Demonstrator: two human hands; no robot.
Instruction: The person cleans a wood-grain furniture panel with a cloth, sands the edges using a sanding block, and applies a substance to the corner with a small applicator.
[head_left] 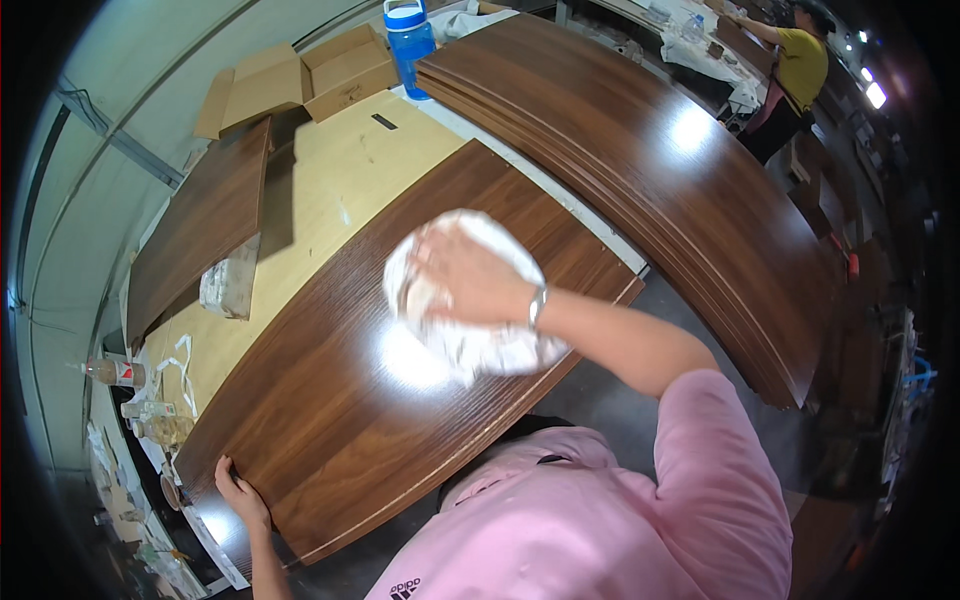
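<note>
- Right hand (475, 278): laid over a cloth, fingers spread and slightly bent; how firmly they grip cannot be told.
- White cloth, crumpled, soft-edged (505, 352): under the right hand, on the panel.
- Dark brown wood-grain panel, long, glossy (330, 440): beneath the cloth, running from the right hand to the left.
- Left hand (245, 500): well apart from the right, at the panel's left end; whether clamped on the edge cannot be told.
- Pale yellow board (345, 170): beyond both hands, partly under the panel.
- Stack of dark brown glossy panels (630, 120): beyond and right of the right hand.
- Translucent blue bottle, white lid (410, 50): far beyond the right hand.
- Open brown cardboard box (350, 78): left of that bottle.
</note>
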